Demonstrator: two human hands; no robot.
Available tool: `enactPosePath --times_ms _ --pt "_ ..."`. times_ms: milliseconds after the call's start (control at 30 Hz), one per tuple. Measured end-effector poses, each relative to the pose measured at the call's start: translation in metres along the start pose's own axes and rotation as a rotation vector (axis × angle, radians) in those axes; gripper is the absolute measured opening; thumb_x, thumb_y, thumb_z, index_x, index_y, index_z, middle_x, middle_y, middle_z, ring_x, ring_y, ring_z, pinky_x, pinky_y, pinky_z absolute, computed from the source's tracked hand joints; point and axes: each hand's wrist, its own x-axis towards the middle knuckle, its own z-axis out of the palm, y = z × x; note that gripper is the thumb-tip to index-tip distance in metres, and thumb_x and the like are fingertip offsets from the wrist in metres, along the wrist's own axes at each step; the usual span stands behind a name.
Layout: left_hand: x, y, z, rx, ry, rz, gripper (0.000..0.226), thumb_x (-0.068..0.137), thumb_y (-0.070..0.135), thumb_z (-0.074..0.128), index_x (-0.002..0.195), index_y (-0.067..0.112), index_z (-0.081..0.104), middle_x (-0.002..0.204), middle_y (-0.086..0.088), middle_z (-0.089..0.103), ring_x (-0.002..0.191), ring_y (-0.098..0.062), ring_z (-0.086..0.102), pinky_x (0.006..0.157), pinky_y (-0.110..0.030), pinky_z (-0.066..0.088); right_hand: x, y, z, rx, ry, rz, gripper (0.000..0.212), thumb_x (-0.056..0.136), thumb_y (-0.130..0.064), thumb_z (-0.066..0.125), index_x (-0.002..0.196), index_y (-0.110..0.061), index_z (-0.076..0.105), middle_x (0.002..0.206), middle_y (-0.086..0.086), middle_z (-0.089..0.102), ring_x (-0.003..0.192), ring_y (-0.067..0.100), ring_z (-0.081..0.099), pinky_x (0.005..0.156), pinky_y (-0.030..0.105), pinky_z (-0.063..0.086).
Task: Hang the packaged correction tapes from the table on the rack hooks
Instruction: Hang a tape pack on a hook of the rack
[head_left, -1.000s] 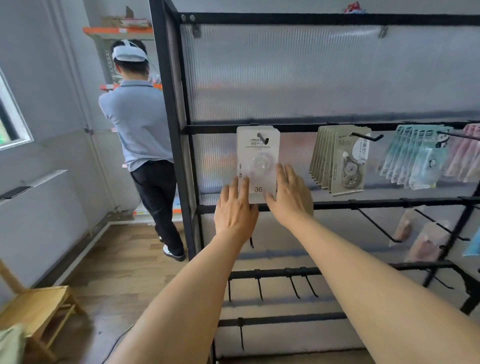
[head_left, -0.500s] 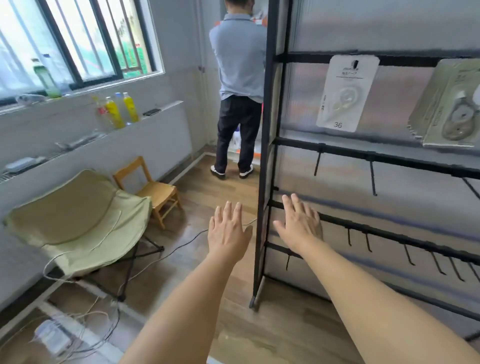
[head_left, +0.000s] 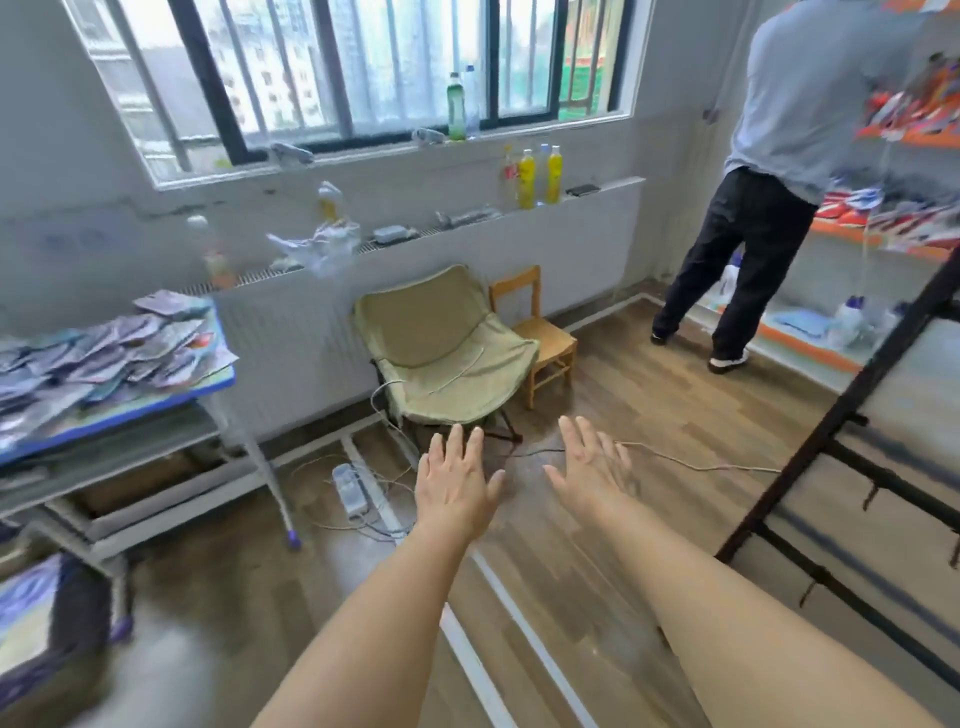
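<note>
A heap of packaged correction tapes (head_left: 98, 353) lies on a blue-topped table (head_left: 156, 402) at the left edge. The black rack (head_left: 852, 415) with bare hooks stands at the right edge; its hung packages are out of view. My left hand (head_left: 457, 483) and my right hand (head_left: 592, 467) are held out flat over the wooden floor in the middle, fingers spread, both holding nothing. They are well away from both the table and the rack.
A green folding chair (head_left: 441, 353) and a small wooden chair (head_left: 540, 332) stand under the window. A power strip (head_left: 350, 486) and loose cables lie on the floor ahead. Another person (head_left: 769, 182) stands at orange shelves at the right. A dark box (head_left: 47, 618) sits bottom left.
The view has swung left from the rack toward the window and table. Both hands left the white package hanging on its hook and dropped, empty, over the floor.
</note>
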Motion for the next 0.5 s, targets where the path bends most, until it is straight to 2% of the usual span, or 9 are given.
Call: enactPosePath --times_ms 267,500 --pt "-0.025 -0.177 -0.044 0.018 0.043 -0.239 0.066 0.101 0.050 0.033 0.156 0.023 0.009 0.164 -0.004 0.003 0.150 -0.026 0.003 0.121 -0.041 0.008 0.020 -0.178 0.041 -0.066 0.006 -0.230 0.067 0.097 -0.049 0.042 0.152 -0.019 0.018 0.156 0.003 0.025 0.138 0.023 0.031 0.112 0.038 0.025" --pt "-0.043 -0.299 -0.069 0.015 0.056 -0.469 0.064 0.102 0.051 0.029 0.156 0.023 0.006 0.164 -0.005 0.002 0.150 -0.027 0.000 0.122 -0.041 0.008 0.045 -0.306 0.063 -0.099 -0.045 -0.438 0.067 0.099 -0.049 0.038 0.154 -0.019 0.013 0.159 0.002 0.018 0.141 0.023 0.028 0.113 0.037 0.025"
